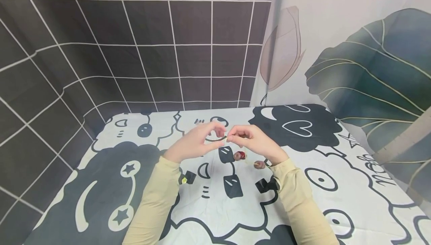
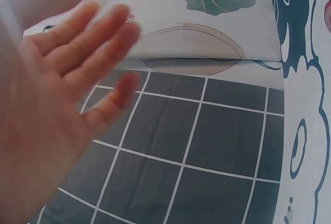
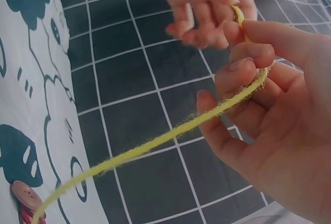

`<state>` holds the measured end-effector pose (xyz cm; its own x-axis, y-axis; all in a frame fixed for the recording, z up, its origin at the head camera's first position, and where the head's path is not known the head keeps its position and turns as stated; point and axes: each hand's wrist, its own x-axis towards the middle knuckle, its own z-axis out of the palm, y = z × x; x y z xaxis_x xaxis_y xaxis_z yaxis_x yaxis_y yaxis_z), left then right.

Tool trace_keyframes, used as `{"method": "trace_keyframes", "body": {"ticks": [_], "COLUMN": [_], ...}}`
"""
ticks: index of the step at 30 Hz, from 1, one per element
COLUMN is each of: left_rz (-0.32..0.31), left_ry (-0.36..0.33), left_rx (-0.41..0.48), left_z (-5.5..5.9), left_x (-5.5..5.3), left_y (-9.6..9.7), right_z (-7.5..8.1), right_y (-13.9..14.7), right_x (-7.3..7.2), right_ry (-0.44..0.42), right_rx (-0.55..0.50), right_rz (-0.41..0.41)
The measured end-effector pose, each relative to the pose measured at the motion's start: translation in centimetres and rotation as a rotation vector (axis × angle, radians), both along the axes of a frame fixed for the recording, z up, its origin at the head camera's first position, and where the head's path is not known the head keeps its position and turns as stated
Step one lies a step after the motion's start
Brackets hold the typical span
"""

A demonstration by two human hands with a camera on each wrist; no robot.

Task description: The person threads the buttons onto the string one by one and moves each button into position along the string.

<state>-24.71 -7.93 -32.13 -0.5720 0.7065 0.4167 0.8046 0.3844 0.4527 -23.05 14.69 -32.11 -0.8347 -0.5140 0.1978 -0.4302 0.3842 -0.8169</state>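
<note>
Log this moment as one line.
left hand: pinches yellow yarn | right hand: pinches same yarn | button: on printed cloth

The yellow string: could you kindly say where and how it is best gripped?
Pinch the yellow string well below the right hand, probably from the side nearer the left hand: that thin span slants through air, open on that side.

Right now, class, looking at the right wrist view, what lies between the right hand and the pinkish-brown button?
The yellow yarn slants across that stretch in the right wrist view, from the right hand toward the pinkish-brown button.
</note>
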Motion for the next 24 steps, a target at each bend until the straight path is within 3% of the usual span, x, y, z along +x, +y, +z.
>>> {"method": "trace_keyframes", "body": {"ticks": [3,7,11,18,24], "left_rz": [0.019,0.045,0.042,-0.023,-0.074], "left_ry": [-0.121,-0.199,-0.226,-0.263,-0.214], "left_rx": [-0.055,-0.124,-0.211,-0.366,-0.454], "left_z": [-0.2,-0.7,-1.6,-3.4,-4.6], "left_x": [-0.2,-0.6,-0.9,-1.5,-1.4], "left_y": [0.2,0.4,0.6,1.3,2.4], "right_z": [0.0,0.1,0.1,0.2,0.1], "right_y": [0.2,0.5,0.7,1.1,1.4], "right_x": [-0.1,-0.2,-0.2,-0.1,-0.1], "right_ry": [-0.003,0.001,-0.008,-0.016,-0.013], "right_rx": [-0.002,-0.005,0.000,0.024,0.043], "right_rz": [-0.001,-0.011,-0.025,-0.023,-0.024]}}
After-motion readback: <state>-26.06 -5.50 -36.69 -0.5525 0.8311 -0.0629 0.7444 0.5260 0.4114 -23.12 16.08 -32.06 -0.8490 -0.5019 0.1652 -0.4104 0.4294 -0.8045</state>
